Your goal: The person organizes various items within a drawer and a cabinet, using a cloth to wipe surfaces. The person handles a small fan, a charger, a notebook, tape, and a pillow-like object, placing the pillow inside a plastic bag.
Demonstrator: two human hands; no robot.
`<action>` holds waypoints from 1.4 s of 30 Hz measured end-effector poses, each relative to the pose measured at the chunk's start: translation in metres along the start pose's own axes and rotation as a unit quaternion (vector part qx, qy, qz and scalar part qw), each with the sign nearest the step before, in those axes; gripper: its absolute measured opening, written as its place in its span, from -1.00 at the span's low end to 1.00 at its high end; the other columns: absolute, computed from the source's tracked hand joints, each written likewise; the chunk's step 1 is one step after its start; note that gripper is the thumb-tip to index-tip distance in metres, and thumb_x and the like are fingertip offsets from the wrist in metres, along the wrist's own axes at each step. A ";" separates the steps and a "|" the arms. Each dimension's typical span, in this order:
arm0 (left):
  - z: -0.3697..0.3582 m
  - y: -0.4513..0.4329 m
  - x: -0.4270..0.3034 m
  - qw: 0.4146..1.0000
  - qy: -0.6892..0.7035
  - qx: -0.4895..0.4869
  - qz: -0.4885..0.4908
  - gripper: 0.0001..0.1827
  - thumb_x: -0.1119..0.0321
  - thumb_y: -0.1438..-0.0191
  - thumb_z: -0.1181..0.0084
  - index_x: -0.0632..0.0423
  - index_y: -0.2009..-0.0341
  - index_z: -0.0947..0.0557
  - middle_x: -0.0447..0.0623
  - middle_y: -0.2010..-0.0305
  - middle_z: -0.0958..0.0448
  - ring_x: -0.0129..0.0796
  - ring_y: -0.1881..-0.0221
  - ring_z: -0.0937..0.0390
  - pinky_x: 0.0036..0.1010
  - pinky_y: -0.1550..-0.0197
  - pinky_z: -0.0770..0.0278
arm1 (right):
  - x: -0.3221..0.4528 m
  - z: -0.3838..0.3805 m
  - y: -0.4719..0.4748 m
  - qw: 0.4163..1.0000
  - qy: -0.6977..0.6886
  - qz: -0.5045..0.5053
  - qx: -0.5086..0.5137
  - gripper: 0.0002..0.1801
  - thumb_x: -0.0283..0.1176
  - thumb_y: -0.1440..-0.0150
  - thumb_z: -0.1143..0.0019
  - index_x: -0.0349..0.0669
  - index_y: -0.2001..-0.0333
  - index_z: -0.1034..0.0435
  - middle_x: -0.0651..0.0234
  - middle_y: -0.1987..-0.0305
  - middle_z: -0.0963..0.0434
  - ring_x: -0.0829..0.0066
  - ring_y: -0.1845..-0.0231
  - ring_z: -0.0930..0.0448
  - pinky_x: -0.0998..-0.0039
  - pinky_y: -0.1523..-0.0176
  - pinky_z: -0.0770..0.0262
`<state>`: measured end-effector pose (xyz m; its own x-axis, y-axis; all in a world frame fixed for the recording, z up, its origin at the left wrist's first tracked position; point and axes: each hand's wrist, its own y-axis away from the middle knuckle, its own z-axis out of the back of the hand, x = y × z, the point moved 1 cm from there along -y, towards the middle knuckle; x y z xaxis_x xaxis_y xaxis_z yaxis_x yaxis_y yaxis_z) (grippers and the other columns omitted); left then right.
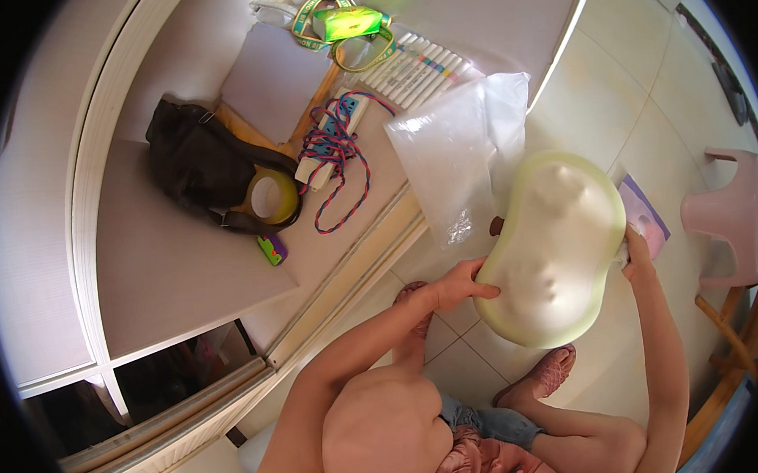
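A cream, peanut-shaped massage pillow (547, 248) with a pale green rim and raised bumps is held above the tiled floor, over my lower legs. My left hand (464, 288) grips its left edge, thumb on the upper face and fingers hidden beneath. At the opposite edge is my right hand (637, 250), its fingers partly hidden by the rim. Something white and crumpled (621, 255) shows between that hand and the pillow. Beyond the right hand lies a purple and pink packet (646, 215). A small brown tab (496, 225) pokes out at the pillow's left side.
Clear plastic bags (451, 157) hang over the shelf's edge. On the shelf are a power strip (333, 137) wrapped in twisted cord, a black bag (198, 159), a tape roll (272, 197) and several markers (419, 70). To the right stands a pink plastic stool (727, 215).
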<state>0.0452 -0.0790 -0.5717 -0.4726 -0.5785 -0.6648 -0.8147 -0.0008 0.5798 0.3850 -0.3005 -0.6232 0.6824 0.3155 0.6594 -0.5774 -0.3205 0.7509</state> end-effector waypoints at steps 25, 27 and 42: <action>-0.020 0.053 -0.196 0.522 -0.673 -0.441 -0.282 -0.25 0.48 0.13 -0.34 0.11 -0.22 -0.39 0.09 0.11 -0.61 -0.10 0.15 -0.58 -0.35 0.07 -0.51 | 0.043 -0.210 0.060 0.821 0.324 0.404 0.242 -0.87 -0.48 -0.04 -0.21 -0.15 0.30 -0.43 0.28 0.34 -0.53 0.25 0.32 -0.58 0.28 0.28 -0.50; 0.007 0.059 -0.199 0.615 -0.629 -0.452 -0.150 -0.30 0.45 0.09 -0.32 0.12 -0.21 -0.40 0.08 0.13 -0.61 -0.18 0.20 -0.57 -0.37 0.11 -0.51 | 0.041 -0.212 0.063 0.791 0.346 0.451 0.226 -0.86 -0.48 -0.03 -0.21 -0.15 0.30 -0.42 0.29 0.37 -0.50 0.25 0.31 -0.58 0.25 0.29 -0.50; -0.043 0.151 -0.241 0.804 -0.449 -0.385 -0.054 -0.75 0.62 -0.08 -0.12 0.21 0.11 -0.65 -0.14 0.21 -0.63 -0.55 0.22 -0.52 -0.59 0.11 -0.46 | 0.056 -0.199 0.061 0.869 0.224 0.364 0.249 -0.41 -0.37 0.04 -0.36 -0.03 -0.11 -0.38 0.15 0.14 -0.54 0.17 0.06 -0.55 0.28 0.06 -0.50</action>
<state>0.0502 0.0255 -0.3034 -0.7470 0.2819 -0.6021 -0.5809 -0.7173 0.3849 0.2986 -0.1247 -0.5335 -0.0898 0.1478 0.9849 -0.4407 -0.8927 0.0938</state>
